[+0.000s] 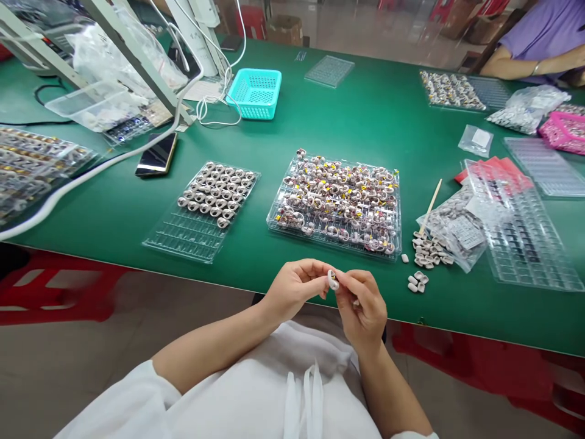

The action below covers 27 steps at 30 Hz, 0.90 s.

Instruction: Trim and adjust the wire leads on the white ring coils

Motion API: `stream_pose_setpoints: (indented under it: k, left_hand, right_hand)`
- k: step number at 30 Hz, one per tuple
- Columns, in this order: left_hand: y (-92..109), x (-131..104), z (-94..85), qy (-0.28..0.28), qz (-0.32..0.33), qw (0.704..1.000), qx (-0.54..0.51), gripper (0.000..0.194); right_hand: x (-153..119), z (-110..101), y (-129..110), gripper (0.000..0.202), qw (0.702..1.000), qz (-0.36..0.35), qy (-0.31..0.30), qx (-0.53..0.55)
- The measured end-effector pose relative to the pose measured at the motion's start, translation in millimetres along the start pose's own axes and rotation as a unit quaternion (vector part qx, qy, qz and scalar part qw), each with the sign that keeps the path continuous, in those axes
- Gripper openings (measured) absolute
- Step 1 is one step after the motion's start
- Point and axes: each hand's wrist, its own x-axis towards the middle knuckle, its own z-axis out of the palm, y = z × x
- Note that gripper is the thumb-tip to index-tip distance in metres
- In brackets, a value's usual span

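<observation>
Between my two hands, just in front of the table edge, is a small white plastic housing (333,280) with a dark and yellowish part showing inside. My left hand (299,286) pinches it from the left with thumb and forefinger. From the other side, my right hand (363,305) closes its fingertips on the same piece; whether they also hold a smaller part is hidden. Beyond my hands lies a clear tray (336,201) crowded with white pieces bearing yellow tabs and fine wires. Left of it, another clear tray (183,235) holds rows of beige ring-shaped pieces in its far part.
Loose beige caps (429,251) lie to the right near a wooden stick (431,207), a plastic bag (457,228) and clear trays (534,238). A turquoise basket (256,113), a phone (156,155) and a white cable (91,177) are at left. Across the table sits a person in purple (543,39).
</observation>
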Motion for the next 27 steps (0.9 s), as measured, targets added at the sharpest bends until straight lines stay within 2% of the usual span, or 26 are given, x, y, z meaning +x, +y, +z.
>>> stream_pose_setpoints:
  k: [4,10,23,27]
  left_hand:
    - [-2,0,-0.4,0.014,-0.016,1.000,0.002,0.020]
    - [1,-1,2.6,0.018,-0.027,0.999,-0.006,0.021]
    - [-5,-2,3.3,0.000,-0.036,0.999,-0.029,0.016]
    - [-6,-2,4.0,-0.002,-0.038,0.999,-0.029,0.016]
  right_hand:
    - [1,-7,6,0.060,0.995,-0.071,-0.007,-0.069]
    - [1,-8,16,0.059,0.986,-0.149,-0.006,-0.078]
    - [-2,-4,16,0.040,0.982,-0.165,0.067,-0.067]
    - [-2,-3,15,0.035,0.980,-0.168,0.071,-0.073]
